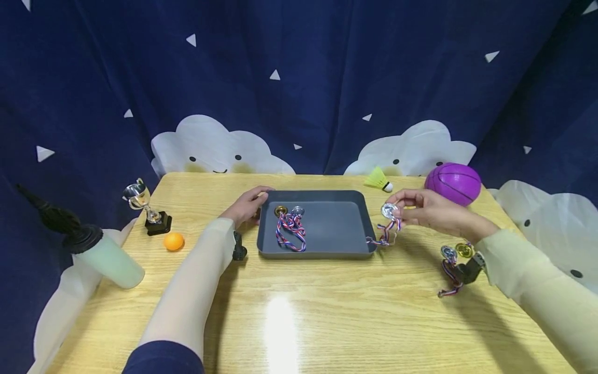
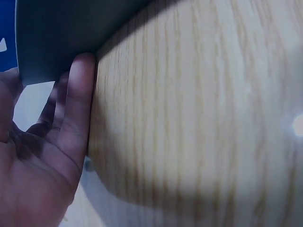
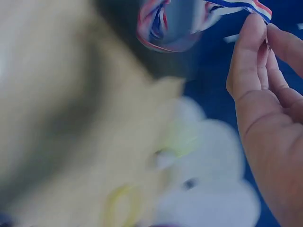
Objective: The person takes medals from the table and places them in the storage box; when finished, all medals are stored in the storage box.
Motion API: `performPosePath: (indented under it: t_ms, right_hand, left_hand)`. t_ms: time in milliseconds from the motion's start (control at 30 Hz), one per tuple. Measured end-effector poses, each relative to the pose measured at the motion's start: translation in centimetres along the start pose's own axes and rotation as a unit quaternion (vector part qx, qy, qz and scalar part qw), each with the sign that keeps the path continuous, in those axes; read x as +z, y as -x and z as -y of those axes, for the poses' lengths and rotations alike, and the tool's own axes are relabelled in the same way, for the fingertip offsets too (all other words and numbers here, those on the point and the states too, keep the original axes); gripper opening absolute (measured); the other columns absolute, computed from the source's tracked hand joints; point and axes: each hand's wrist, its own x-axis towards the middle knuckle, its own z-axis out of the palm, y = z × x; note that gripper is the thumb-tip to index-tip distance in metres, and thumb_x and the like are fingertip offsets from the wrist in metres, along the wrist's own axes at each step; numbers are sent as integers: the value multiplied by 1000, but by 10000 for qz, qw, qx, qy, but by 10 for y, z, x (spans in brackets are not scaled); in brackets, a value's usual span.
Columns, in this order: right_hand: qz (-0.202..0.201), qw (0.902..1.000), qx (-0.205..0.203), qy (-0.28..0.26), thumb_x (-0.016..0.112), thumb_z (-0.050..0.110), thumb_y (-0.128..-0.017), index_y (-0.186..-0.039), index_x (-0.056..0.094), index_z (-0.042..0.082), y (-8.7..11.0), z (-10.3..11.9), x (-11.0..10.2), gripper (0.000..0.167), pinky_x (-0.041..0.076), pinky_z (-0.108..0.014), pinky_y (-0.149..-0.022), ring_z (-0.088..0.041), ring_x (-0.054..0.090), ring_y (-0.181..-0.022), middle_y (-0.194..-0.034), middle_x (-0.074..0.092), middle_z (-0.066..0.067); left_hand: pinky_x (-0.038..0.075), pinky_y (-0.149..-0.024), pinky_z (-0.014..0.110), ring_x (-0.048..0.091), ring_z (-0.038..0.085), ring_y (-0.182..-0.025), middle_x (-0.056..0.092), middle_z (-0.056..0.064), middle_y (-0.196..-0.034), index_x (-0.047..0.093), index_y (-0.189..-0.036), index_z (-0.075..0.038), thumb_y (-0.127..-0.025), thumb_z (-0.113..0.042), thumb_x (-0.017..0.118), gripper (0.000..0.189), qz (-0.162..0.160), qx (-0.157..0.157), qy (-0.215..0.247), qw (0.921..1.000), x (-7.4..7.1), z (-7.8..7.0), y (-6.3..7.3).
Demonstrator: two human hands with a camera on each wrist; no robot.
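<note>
At the left end of the grey tray [image 1: 327, 255], my left hand [image 1: 247, 204] grips the wall, its fingertips [image 2: 81, 75] against the outer side. Over the tray's right end, my right hand [image 1: 422, 212] pinches a silver medal [image 1: 389, 210]. Its red, white and blue ribbon [image 3: 255, 8] dangles below it and overlaps the tray's right rim. A gold medal [image 1: 281, 211] and a silver-coloured medal [image 1: 298, 211] lie in the tray's left part with their ribbons bunched together.
Beneath my right wrist lie another silver medal [image 1: 448, 253] and a gold medal [image 1: 464, 250]. A purple ball [image 1: 453, 184] and a yellow shuttlecock [image 1: 377, 179] sit at the back right. At left stand a trophy cup [image 1: 150, 210], an orange ball [image 1: 174, 241] and a pale green bottle [image 1: 109, 262].
</note>
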Motion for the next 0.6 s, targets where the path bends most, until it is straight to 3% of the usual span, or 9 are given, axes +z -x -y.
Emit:
performPosePath:
  t_ms: [167, 300, 467, 600]
  right_hand:
    - [170, 9968, -443, -651, 58, -1, -105, -125, 64, 11, -21, 52, 10, 24, 60, -20, -81, -8, 68, -86, -104, 71, 3]
    - [235, 9940, -595, -888, 59, -4, -103, -123, 65, 10, -44, 75, 30, 25, 62, -21, -83, -8, 69, -87, -102, 72, 1]
    - [341, 9966, -355, -659, 61, -2, -103, -124, 63, 8, -79, 71, 58, 24, 62, -22, -84, -8, 70, -92, -102, 71, 1]
    - [246, 9990, 187, -324, 62, -1, -102, -126, 58, 2, -110, 53, 76, 25, 63, -23, -82, -9, 69, -90, -102, 69, -1]
  left_hand:
    - [56, -67, 28, 61, 21, -95, 58, 19, -139, 46, -157, -27, -116, -31, 35, 42, 17, -69, 60, 10000, 1, 2, 1]
    - [56, -67, 28, 62, 21, -95, 59, 19, -138, 46, -156, -28, -116, -31, 36, 42, -14, -102, 39, 9999, 2, 4, 0]
    - [56, -66, 28, 62, 20, -92, 60, 18, -137, 46, -156, -31, -116, -32, 35, 42, -18, -153, 30, 9999, 0, 3, 0]
    - [55, -66, 28, 62, 21, -93, 59, 18, -138, 45, -157, -29, -116, -32, 35, 43, 7, -45, 11, 10000, -1, 2, 1]
